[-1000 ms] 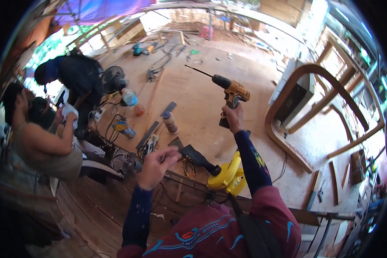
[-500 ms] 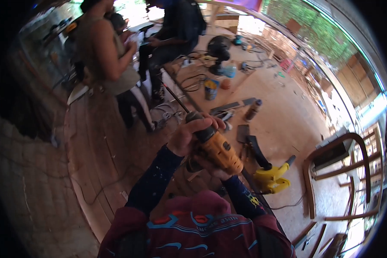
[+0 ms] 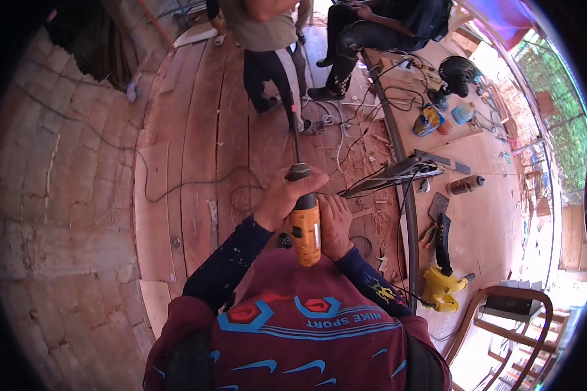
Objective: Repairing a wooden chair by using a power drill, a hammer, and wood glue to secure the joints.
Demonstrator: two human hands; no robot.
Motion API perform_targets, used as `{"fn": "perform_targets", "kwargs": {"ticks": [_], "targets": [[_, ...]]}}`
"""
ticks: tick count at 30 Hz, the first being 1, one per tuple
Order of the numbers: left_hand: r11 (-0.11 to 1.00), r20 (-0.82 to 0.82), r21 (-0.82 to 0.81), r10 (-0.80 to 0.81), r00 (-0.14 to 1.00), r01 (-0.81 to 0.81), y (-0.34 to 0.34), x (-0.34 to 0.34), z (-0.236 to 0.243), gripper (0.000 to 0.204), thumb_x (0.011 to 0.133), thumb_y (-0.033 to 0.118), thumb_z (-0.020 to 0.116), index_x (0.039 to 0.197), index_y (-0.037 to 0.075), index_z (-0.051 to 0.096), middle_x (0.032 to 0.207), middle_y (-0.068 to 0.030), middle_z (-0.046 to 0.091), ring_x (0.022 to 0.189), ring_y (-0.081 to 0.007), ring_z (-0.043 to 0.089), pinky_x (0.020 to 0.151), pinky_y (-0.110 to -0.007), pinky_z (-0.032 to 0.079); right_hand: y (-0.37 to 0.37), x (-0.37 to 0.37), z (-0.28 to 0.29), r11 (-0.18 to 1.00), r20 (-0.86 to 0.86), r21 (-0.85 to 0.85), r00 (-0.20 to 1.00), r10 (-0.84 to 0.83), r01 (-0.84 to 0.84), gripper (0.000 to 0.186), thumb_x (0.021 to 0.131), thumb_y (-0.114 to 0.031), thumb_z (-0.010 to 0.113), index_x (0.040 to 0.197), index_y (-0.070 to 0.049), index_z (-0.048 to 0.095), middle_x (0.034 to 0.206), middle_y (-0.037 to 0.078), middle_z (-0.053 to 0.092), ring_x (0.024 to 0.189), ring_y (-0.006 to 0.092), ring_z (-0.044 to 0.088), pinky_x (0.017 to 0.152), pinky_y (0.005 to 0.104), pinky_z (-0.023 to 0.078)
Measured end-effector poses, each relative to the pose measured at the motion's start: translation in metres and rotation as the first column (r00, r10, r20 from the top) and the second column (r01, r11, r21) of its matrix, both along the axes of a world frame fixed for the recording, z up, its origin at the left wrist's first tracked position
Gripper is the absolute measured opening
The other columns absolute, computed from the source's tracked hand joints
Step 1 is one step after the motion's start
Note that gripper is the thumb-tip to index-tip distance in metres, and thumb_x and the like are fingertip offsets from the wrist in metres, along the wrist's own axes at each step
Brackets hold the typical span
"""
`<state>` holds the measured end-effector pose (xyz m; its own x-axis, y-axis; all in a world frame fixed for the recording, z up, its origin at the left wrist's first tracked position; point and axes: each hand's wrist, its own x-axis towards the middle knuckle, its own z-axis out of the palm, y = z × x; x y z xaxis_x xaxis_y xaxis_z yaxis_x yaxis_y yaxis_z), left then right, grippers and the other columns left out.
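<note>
Holding the orange cordless drill (image 3: 308, 240) before our chest, bit (image 3: 297, 142) pointing away, we wrap left-hand (image 3: 274, 203) fingers round its chuck (image 3: 299, 172), probably for steadiness; how our right hand's (image 3: 336, 228) fingers close, we cannot tell.

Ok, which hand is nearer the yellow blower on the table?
Right: the right hand, at the right side of the drill, is left of the yellow blower; the left hand, at the drill's front, is farther left.

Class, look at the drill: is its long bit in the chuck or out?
In: the long bit projects straight from the chuck of the drill, beyond the left hand.
</note>
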<state>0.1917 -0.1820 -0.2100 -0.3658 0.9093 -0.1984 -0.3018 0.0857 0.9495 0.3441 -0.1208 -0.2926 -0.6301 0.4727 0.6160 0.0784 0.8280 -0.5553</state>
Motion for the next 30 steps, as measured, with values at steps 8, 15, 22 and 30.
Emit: {"fn": "perform_targets", "kwargs": {"ticks": [8,15,22,30], "targets": [[0.978,-0.103,-0.155,0.125,0.987,-0.14,-0.04,0.009,-0.067,0.014,0.082,0.012,0.082,0.087,0.004,0.071,0.086,-0.0012,0.069,0.08,-0.0108,0.064,0.074,-0.028,0.052,-0.013,0.024,0.02,0.983,0.434,-0.017,0.884,0.173,-0.184,0.049,0.08,-0.012,0.059,0.127,0.0,0.057,0.119,0.015,0.056,0.117,0.0335,0.052,0.1,0.0478,0.04],[0.884,-0.887,-0.444,-0.41,0.212,-0.148,-0.054,0.047,-0.104,0.034,0.071,0.03,0.075,0.089,0.001,0.074,0.086,-0.0225,0.07,0.089,-0.0403,0.069,0.077,-0.051,0.055,-0.009,0.016,0.026,0.798,0.74,0.448,0.669,-0.078,-0.402,0.038,0.084,-0.023,0.056,0.111,0.002,0.066,0.109,0.018,0.066,0.114,0.0341,0.059,0.107,0.0524,0.04],[0.563,-0.196,-0.712,-0.734,0.65,0.42,-0.102,0.022,-0.128,0.064,0.067,0.045,0.089,0.104,-0.004,0.074,0.092,-0.0238,0.072,0.093,-0.0332,0.071,0.083,-0.041,0.056,-0.024,0.013,-0.047,0.794,0.705,0.038,0.58,0.409,-0.606,0.013,0.079,-0.021,0.064,0.083,-0.009,0.068,0.085,0.014,0.072,0.085,0.0308,0.071,0.074,0.0459,0.052],[0.782,-0.43,-0.603,-0.485,0.761,0.158,-0.138,-0.063,-0.116,0.079,0.066,0.055,0.089,0.122,0.003,0.068,0.109,-0.0158,0.067,0.1,-0.0317,0.064,0.085,-0.039,0.052,-0.015,-0.075,-0.047,0.846,0.735,-0.06,0.55,0.396,-0.53,0.017,0.07,-0.022,0.07,0.075,-0.005,0.07,0.076,0.02,0.07,0.072,0.0345,0.072,0.06,0.0439,0.053]]}}
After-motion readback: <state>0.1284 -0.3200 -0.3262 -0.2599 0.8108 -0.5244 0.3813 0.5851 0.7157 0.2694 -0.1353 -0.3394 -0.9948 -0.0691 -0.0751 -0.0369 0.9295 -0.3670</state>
